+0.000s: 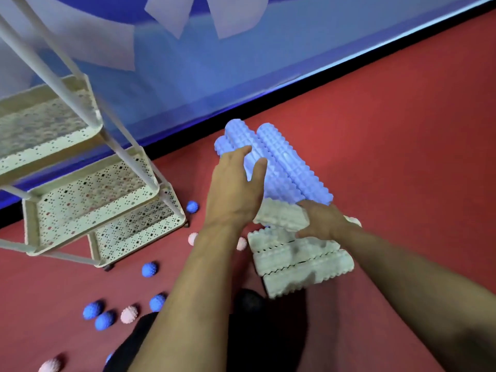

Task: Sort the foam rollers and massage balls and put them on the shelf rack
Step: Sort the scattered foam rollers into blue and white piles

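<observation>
At centre frame the left hand [236, 189] reaches with a wide, loose grip over the blue foam rollers [279, 162], its fingers straight and resting on them, while the right hand [322, 221] curls its grip round a white foam roller [281, 216] atop the white stack [300, 261]. The rollers lie on the red floor [402, 116] right of centre — blue massage balls [149, 269] and pink massage balls [129, 314] are scattered at lower left, near the cream shelf rack [88, 189] at the left.

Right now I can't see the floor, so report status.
Left hand open on blue ridged foam rollers. Right hand gripping white ridged foam roller. White perforated shelf rack bare.
</observation>
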